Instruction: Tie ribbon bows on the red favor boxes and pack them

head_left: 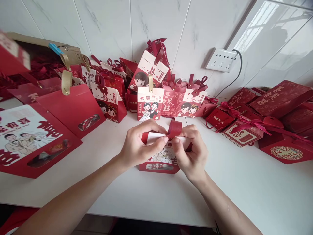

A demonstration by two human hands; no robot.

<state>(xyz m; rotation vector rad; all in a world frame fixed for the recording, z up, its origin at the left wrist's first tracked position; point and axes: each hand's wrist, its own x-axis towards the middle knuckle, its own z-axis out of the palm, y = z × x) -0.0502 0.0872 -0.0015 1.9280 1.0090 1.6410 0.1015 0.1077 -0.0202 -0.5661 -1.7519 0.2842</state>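
A small red and white gift box (163, 157) with a printed couple and a little window low on its front stands upright on the table before me. My left hand (137, 143) pinches the left part of its top edge between thumb and fingers. On the other side, my right hand (192, 151) is closed on the right part of that edge, thumb in front. Between my fingertips a dark red ribbon loop (175, 128) rises from the top. My fingers hide much of the upper flaps, so how they are joined cannot be made out.
Two large red gift boxes (73, 111) stand at left. Several smaller printed boxes (149, 107) line the tiled wall, and more red boxes (237, 130) are heaped at right. A power strip (221, 60) is on the wall. The white table (146, 199) ends just before me.
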